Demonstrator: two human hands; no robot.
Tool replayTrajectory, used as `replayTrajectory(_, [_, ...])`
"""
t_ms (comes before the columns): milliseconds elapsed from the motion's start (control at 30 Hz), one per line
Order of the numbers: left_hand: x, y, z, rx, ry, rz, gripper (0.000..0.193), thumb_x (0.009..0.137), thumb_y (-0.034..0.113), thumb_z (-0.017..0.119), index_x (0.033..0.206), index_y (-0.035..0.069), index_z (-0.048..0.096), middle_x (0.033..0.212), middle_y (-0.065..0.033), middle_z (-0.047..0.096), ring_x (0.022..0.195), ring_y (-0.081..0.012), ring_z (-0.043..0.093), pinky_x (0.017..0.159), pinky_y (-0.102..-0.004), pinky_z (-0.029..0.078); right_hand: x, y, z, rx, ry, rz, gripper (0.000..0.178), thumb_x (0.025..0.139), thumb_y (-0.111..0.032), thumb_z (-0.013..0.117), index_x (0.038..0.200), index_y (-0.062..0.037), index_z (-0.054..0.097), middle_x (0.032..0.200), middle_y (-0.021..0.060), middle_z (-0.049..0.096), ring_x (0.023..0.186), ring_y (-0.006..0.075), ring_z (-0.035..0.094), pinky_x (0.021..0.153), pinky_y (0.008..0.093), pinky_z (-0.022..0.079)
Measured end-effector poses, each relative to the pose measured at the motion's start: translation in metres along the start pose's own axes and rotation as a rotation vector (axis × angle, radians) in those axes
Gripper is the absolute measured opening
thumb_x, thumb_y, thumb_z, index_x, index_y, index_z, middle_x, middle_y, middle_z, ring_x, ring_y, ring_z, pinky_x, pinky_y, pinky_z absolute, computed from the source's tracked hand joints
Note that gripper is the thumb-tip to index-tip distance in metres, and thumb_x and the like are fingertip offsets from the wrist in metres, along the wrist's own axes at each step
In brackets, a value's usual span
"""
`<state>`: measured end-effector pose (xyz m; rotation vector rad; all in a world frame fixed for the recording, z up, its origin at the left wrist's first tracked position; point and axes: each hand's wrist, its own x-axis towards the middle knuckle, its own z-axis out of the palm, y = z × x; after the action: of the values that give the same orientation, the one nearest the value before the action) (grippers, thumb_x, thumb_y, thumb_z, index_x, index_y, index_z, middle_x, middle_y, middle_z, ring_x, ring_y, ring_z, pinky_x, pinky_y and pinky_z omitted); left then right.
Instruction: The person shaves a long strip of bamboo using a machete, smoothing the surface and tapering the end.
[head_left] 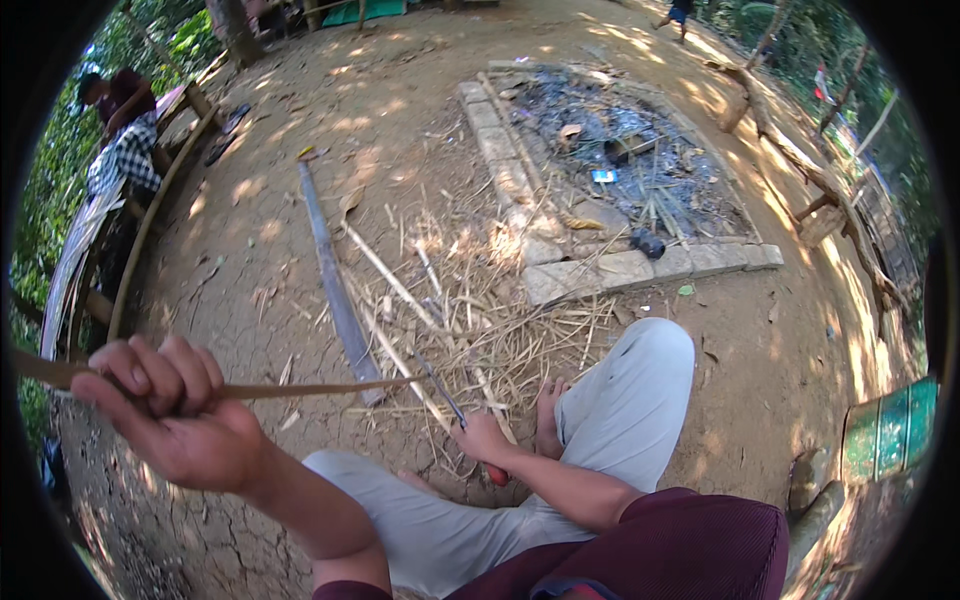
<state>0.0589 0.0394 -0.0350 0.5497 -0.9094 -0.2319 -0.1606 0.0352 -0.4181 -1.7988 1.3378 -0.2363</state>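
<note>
My left hand [170, 410] is raised at the left, its fingers closed around a thin brown bamboo strip [300, 389] that runs from the left edge to the right, toward a knife. My right hand [483, 440] rests low near my bare foot [547, 410], gripping a knife by its red handle; the dark blade [440, 385] points up and left to meet the strip's end. I sit on bare earth with light grey trousers [630, 400] and a maroon shirt. Split bamboo shavings [480, 320] lie in a heap in front of my foot.
A long grey bamboo slat [335, 280] lies on the ground ahead. Behind it is a brick-edged ash pit [560, 275] with burnt debris. A person in a checked cloth [120, 150] sits by a bench at far left. Green drum [890, 430] at right.
</note>
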Motion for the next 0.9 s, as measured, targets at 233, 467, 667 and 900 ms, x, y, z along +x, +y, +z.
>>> replayTrajectory(233, [0.016, 0.017, -0.031, 0.004, -0.223, -0.062, 0.037, 0.106, 0.036, 0.038, 0.081, 0.009, 0.043, 0.058, 0.0051, 0.028, 0.048, -0.0066, 0.021, 0.044, -0.0239, 0.016, -0.061, -0.193, -0.079, 0.355, 0.119, -0.477, 0.020, 0.092, -0.017, 0.059, 0.088, 0.0026, 0.061, 0.062, 0.0184, 0.059, 0.055, 0.0318, 0.062, 0.055, 0.0408, 0.048])
replayTrajectory(467, [0.011, 0.017, -0.023, -0.054, -0.276, -0.086, 0.034, 0.104, 0.029, 0.037, 0.075, 0.012, 0.041, 0.054, 0.0040, 0.025, 0.045, -0.0072, 0.018, 0.042, -0.0255, 0.016, -0.020, -0.064, -0.048, 0.155, -0.053, -0.091, 0.019, 0.089, -0.016, 0.060, 0.094, 0.0016, 0.062, 0.068, 0.0209, 0.064, 0.062, 0.0382, 0.064, 0.058, 0.0464, 0.051])
replayTrajectory(667, [-0.004, 0.011, 0.009, 0.260, -0.082, 0.071, 0.029, 0.102, 0.022, 0.038, 0.075, 0.012, 0.039, 0.055, 0.0037, 0.023, 0.044, -0.0074, 0.017, 0.043, -0.0257, 0.015, -0.037, -0.111, -0.064, 0.157, 0.009, -0.196, 0.020, 0.090, -0.019, 0.059, 0.095, 0.0007, 0.062, 0.070, 0.0200, 0.065, 0.066, 0.0388, 0.065, 0.059, 0.0462, 0.052])
replayTrajectory(900, [0.009, 0.011, -0.008, 0.312, -0.007, 0.089, 0.040, 0.106, 0.035, 0.035, 0.074, 0.011, 0.040, 0.055, 0.0033, 0.023, 0.044, -0.0083, 0.016, 0.043, -0.0251, 0.012, -0.025, -0.026, -0.008, 0.141, 0.129, -0.123, 0.019, 0.091, -0.018, 0.059, 0.095, 0.0007, 0.062, 0.069, 0.0183, 0.063, 0.063, 0.0353, 0.064, 0.057, 0.0441, 0.050])
